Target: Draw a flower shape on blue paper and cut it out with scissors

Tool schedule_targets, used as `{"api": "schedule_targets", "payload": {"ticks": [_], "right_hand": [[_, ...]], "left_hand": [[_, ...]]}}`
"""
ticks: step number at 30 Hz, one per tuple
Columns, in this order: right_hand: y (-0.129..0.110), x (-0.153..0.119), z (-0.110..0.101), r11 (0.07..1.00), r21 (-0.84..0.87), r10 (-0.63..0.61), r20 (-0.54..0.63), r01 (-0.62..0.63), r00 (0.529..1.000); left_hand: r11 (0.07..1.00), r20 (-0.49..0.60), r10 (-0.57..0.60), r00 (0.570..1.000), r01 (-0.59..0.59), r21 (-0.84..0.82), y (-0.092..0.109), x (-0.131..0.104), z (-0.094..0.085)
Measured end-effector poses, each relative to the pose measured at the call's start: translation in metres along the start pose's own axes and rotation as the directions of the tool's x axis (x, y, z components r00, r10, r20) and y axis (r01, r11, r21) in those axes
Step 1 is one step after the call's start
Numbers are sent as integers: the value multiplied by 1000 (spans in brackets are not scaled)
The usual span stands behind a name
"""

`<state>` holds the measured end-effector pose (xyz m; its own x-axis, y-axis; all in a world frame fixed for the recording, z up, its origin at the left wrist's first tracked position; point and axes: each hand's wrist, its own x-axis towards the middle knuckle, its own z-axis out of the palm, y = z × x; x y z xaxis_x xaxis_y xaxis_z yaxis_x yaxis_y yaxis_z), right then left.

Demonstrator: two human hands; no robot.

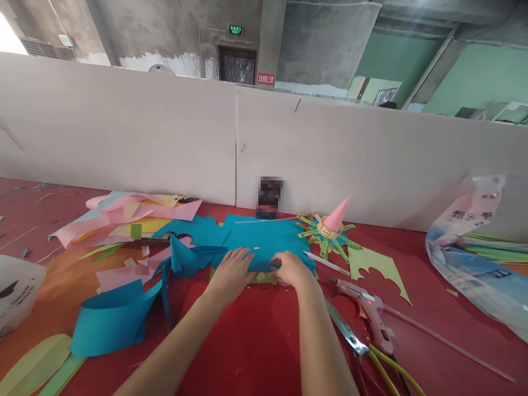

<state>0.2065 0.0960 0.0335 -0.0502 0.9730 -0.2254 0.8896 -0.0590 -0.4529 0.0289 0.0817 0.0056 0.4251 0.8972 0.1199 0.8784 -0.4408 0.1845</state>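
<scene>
Flat blue paper (264, 234) lies on the red table in front of me, with a tiny white scrap on it. My left hand (233, 269) rests at its near left edge, palm down, fingers stretched out over the paper. My right hand (291, 268) is at the near right edge with its fingers curled; what they hold, if anything, is too small to tell. Between the hands, the paper's near edge looks rolled or folded up, and light green paper shows beneath it. A white pen (329, 264) lies just right of my right hand.
Right: pink glue gun (373, 313), yellow-handled scissors (350, 333), a pink cone (337, 215) on green strips, cut green paper (379, 268), plastic bag (466, 258). Left: curled blue paper (111, 319), pink paper (86, 228). Behind stands a white partition (165, 132).
</scene>
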Motion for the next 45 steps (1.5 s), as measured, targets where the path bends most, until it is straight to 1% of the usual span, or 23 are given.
{"api": "schedule_targets", "payload": {"ticks": [3,6,9,11,13,16,20,22,24,26,28,29,32,34,36,39,41,43,44,45], "right_hand": [[12,5,5,999,-30,25,33,-24,999],[29,10,5,992,-2,125,23,-125,992],[44,13,4,981,4,192,-67,-192,979],[50,13,2,970,-7,240,-131,-243,962],[53,12,-1,956,-14,287,-182,-294,941],[49,8,-7,945,-12,313,-256,-327,915],[35,3,-15,961,30,265,-383,-275,885],[26,2,-18,971,68,238,-416,-231,878],[19,1,-20,973,134,228,-399,-189,888],[12,0,-22,967,212,208,-326,-144,922],[6,-2,-23,959,260,182,-266,-112,947],[3,-3,-24,957,271,174,-255,-103,951],[-6,-8,-25,953,292,163,-269,-81,949],[-11,-10,-25,946,318,147,-274,-55,950],[-13,-11,-25,935,353,122,-287,-13,950],[-12,-10,-26,912,402,78,-363,81,929],[-9,-9,-28,916,385,81,-453,113,888],[-7,-9,-31,934,347,118,-527,86,842],[-7,-10,-32,939,338,138,-536,62,833],[-7,-11,-32,939,341,153,-526,43,836]], "left_hand": [[998,28,-17,999,19,-52,-8,1,14],[998,14,19,1000,-18,-57,-16,1,17],[994,2,86,996,-86,-64,-19,0,14],[989,20,131,991,-129,-77,-19,-2,11],[984,35,161,986,-157,-83,-19,-5,8],[985,23,151,988,-148,-84,-18,-7,7],[993,18,91,996,-89,-80,-19,-5,8],[995,13,47,999,-46,-84,-20,-5,9],[995,-5,-4,1000,4,-99,-20,-4,9],[990,-33,-55,998,50,-134,-20,-4,9],[973,-72,-120,990,103,-206,-21,-4,9],[959,-92,-151,984,123,-257,-21,-4,9],[888,-148,-218,965,133,-441,-24,-3,12],[828,-163,-254,954,127,-545,-26,-1,16],[781,-164,-282,945,128,-612,-27,0,20],[747,-184,-296,937,107,-656,-29,2,23],[732,-207,-313,927,97,-674,-29,3,24],[716,-221,-336,916,97,-691,-29,3,23],[710,-224,-342,912,95,-697,-29,2,23],[706,-228,-347,910,93,-702,-29,2,23]]}}
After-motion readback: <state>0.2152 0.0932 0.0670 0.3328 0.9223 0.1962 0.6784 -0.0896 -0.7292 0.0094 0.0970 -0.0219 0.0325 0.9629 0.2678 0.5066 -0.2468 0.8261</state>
